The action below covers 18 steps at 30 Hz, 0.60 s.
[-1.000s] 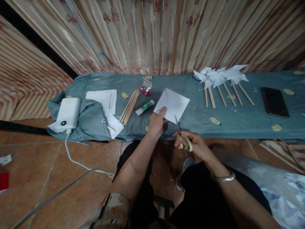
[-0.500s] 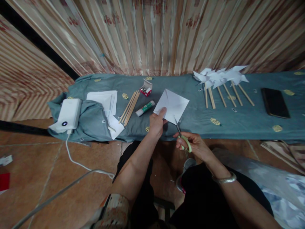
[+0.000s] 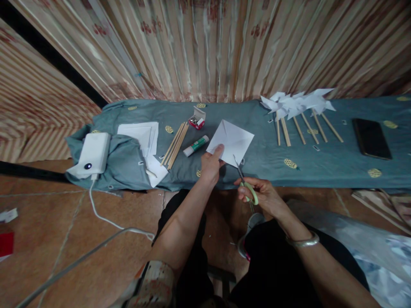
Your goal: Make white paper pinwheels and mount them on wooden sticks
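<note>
A square white sheet of paper (image 3: 231,139) is pinched at its left lower edge by my left hand (image 3: 212,164), thumb on top. Faint lines run across the sheet from its upper corner. My right hand (image 3: 258,190) grips scissors (image 3: 252,194) with pale green handles, and their blades lie at the sheet's lower corner. A glue stick (image 3: 195,146) with a green label rests left of the paper. Behind it stands an open small red box (image 3: 197,119) with tiny metal pieces inside. Several wooden sticks (image 3: 175,146) lie side by side farther left.
Several white paper pinwheels (image 3: 297,104) on sticks lie at the back right, with a black phone (image 3: 371,138) beyond. White paper sheets (image 3: 141,133) and a white power bank (image 3: 93,152) with a cable sit at left. A pleated curtain (image 3: 192,55) hangs behind the cloth-covered surface (image 3: 257,173).
Almost nothing differs. The paper's right corner and the scissor tips have shifted very slightly left; both hands keep their holds.
</note>
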Tool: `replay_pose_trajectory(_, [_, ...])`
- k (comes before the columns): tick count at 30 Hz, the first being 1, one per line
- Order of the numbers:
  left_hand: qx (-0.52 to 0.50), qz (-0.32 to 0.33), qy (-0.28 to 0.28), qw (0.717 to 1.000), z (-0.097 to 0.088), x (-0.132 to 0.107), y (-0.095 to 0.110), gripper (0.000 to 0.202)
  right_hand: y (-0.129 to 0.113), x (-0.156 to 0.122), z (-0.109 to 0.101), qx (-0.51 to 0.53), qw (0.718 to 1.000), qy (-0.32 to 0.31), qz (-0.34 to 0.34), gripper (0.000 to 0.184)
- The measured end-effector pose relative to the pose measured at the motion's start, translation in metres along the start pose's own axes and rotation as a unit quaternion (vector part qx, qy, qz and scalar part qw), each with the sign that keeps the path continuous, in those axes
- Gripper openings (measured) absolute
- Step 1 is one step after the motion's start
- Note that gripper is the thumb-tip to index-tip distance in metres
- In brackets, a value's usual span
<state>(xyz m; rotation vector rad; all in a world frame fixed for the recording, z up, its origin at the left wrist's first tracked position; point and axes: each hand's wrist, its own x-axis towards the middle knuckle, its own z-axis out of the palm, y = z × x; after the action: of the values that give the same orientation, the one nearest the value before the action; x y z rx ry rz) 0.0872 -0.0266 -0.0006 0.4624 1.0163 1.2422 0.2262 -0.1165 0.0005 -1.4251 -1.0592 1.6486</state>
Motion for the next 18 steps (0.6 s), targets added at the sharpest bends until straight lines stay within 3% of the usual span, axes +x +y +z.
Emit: replay_pose_trajectory(18, [-0.001,-0.011,-0.004,1.000,0.0002,-0.0011,-0.0035,0.031,-0.0040,0.0025,0.0050,-0.008,0.999,0.017,-0.043,0.045])
